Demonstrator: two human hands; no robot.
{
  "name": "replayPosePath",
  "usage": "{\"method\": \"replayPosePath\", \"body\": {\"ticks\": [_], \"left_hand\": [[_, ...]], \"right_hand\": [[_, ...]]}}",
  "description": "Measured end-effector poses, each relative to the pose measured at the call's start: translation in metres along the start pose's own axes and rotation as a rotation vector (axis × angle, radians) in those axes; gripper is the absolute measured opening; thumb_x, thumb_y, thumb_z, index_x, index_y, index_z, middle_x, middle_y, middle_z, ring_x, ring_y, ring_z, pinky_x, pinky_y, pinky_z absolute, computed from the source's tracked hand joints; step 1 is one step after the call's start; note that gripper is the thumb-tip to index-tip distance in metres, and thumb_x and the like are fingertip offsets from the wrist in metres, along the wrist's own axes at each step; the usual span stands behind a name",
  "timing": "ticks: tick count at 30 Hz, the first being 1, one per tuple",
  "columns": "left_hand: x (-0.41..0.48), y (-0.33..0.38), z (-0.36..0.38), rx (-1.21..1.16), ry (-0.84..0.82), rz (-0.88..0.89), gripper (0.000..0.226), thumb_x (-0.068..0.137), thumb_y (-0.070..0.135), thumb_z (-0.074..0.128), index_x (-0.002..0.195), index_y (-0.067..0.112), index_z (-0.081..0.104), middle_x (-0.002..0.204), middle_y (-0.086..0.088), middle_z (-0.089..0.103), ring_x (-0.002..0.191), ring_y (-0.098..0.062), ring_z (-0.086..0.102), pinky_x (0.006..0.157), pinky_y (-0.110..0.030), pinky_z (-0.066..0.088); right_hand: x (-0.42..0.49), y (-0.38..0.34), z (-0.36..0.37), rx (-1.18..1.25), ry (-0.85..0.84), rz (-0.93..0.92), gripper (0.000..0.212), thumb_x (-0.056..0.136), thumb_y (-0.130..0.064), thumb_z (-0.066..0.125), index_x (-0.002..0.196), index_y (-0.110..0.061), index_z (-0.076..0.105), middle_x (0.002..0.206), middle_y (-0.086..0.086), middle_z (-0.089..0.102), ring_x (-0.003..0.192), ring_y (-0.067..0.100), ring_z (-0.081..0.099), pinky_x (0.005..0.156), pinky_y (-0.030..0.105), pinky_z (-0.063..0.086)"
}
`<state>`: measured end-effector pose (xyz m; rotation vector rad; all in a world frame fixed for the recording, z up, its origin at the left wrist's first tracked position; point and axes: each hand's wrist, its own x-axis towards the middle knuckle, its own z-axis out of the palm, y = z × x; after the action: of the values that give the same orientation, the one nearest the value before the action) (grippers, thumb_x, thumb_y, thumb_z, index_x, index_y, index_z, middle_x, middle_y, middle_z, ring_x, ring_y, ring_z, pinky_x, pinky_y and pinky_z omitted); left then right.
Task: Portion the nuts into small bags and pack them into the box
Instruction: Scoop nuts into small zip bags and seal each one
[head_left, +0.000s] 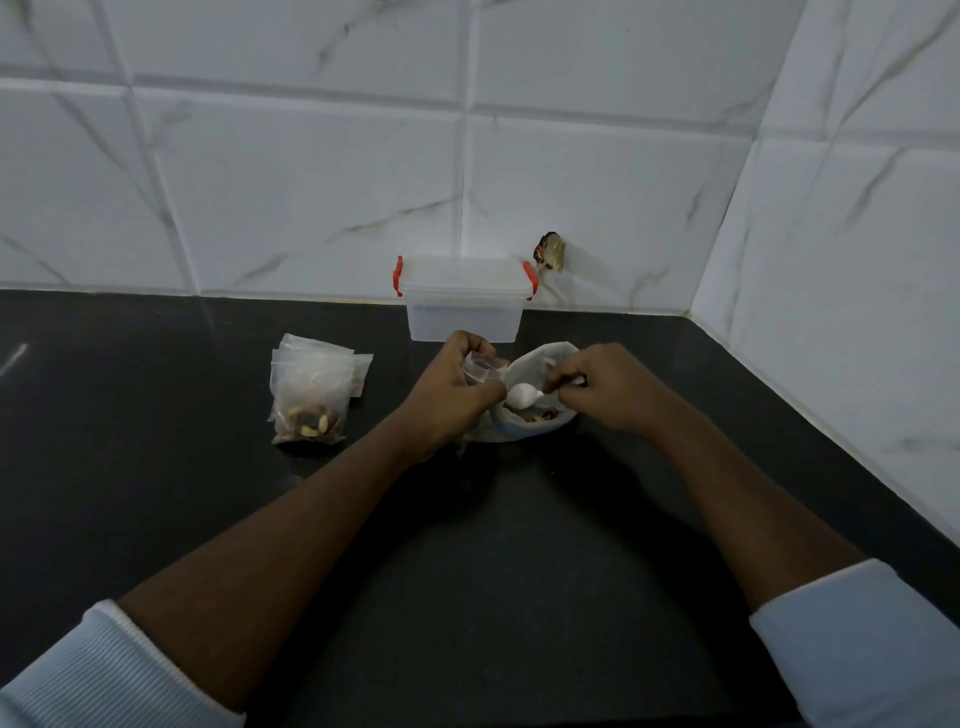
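Note:
My left hand (451, 395) grips a small clear bag (480, 370) with its mouth held up and open. My right hand (602, 387) pinches the handle of a white plastic spoon (521, 396), whose bowl points left toward that bag. Under the spoon sits a large white bag of mixed nuts (535, 410), its mouth open. A clear plastic box (464, 299) with red latches and its lid on stands behind the hands against the wall. To the left lies a pile of small bags (311, 395); the front one holds nuts.
The black countertop (493, 545) runs into a corner of white marble-look tiles at the back and right. A small brown patch (549, 251) sits on the back wall right of the box. My white sleeves show at the bottom edges.

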<state>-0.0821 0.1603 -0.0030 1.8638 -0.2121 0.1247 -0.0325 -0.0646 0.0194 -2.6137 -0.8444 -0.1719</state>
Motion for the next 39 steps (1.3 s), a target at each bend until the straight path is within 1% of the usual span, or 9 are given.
{"method": "replayPosePath", "body": {"ticks": [4,9,12,15,25,28,31,36,39], "left_hand": [[-0.001,0.001,0.001,-0.014,-0.015,-0.007,0.037,0.091,0.013,0.071,0.119,0.026,0.050,0.123,0.001,0.060,0.107,-0.019,0.067,0.087,-0.035,0.061],[-0.003,0.003,0.001,0.019,-0.012,-0.003,0.039,0.093,0.010,0.068,0.122,0.025,0.047,0.122,0.004,0.058,0.103,-0.018,0.067,0.071,-0.024,0.059],[-0.003,0.004,0.000,-0.003,-0.025,-0.021,0.040,0.093,0.009,0.068,0.124,0.024,0.047,0.122,0.005,0.058,0.105,-0.018,0.066,0.069,-0.022,0.059],[-0.003,0.006,0.001,-0.004,-0.039,-0.039,0.042,0.094,0.011,0.068,0.125,0.025,0.045,0.120,0.007,0.056,0.105,-0.019,0.066,0.067,-0.020,0.058],[-0.002,0.002,0.003,0.044,-0.098,-0.099,0.038,0.094,0.013,0.067,0.125,0.024,0.046,0.115,0.002,0.060,0.086,-0.016,0.068,0.054,-0.015,0.051],[-0.002,0.000,0.002,0.035,-0.099,-0.108,0.038,0.094,0.013,0.067,0.124,0.024,0.046,0.117,-0.003,0.061,0.088,-0.017,0.069,0.054,-0.017,0.051],[-0.002,0.000,0.002,0.035,-0.100,-0.116,0.037,0.094,0.013,0.067,0.122,0.025,0.046,0.114,0.000,0.061,0.085,-0.017,0.069,0.054,-0.019,0.052],[0.000,0.000,0.002,0.014,-0.083,-0.128,0.038,0.094,0.014,0.068,0.121,0.028,0.046,0.116,0.000,0.060,0.093,-0.029,0.071,0.069,-0.038,0.064],[0.000,0.001,0.000,-0.002,-0.068,-0.130,0.038,0.094,0.014,0.068,0.122,0.028,0.046,0.119,-0.002,0.061,0.100,-0.035,0.071,0.079,-0.050,0.064]], "right_hand": [[-0.001,-0.002,0.002,-0.011,-0.002,-0.002,0.028,0.096,-0.012,0.061,0.117,-0.022,0.078,0.097,-0.014,0.064,0.076,-0.005,0.058,0.068,0.010,0.039],[-0.006,-0.003,-0.013,0.110,-0.021,-0.007,0.020,0.090,-0.012,0.067,0.094,-0.023,0.083,0.090,-0.015,0.074,0.081,-0.003,0.064,0.073,0.019,0.047],[-0.008,0.003,-0.022,0.102,0.081,0.051,0.019,0.091,-0.013,0.067,0.094,-0.025,0.081,0.083,-0.017,0.070,0.073,-0.003,0.062,0.065,0.019,0.042],[-0.010,0.006,-0.024,0.058,0.063,0.078,0.018,0.091,-0.014,0.067,0.094,-0.023,0.082,0.086,-0.010,0.074,0.077,0.003,0.066,0.070,0.026,0.051],[-0.009,-0.009,-0.021,0.226,-0.046,0.049,0.017,0.092,-0.010,0.069,0.091,-0.018,0.083,0.067,-0.027,0.068,0.061,-0.006,0.059,0.060,0.012,0.039],[-0.008,-0.013,-0.016,0.414,-0.067,0.116,0.019,0.092,-0.002,0.065,0.090,-0.011,0.082,0.060,-0.016,0.069,0.045,0.002,0.049,0.048,0.012,0.036],[-0.009,-0.014,-0.013,0.614,-0.104,0.241,0.017,0.095,-0.001,0.061,0.098,0.001,0.077,0.061,-0.003,0.070,0.046,0.008,0.037,0.043,0.020,0.030],[-0.006,-0.004,-0.006,0.952,-0.195,0.441,0.021,0.097,-0.001,0.058,0.111,0.013,0.066,0.101,0.026,0.076,0.049,0.006,0.035,0.039,0.015,0.030],[-0.001,0.003,0.001,1.143,-0.217,0.511,0.023,0.097,0.001,0.058,0.115,0.015,0.063,0.111,0.030,0.073,0.047,0.003,0.037,0.037,0.013,0.030]]}}
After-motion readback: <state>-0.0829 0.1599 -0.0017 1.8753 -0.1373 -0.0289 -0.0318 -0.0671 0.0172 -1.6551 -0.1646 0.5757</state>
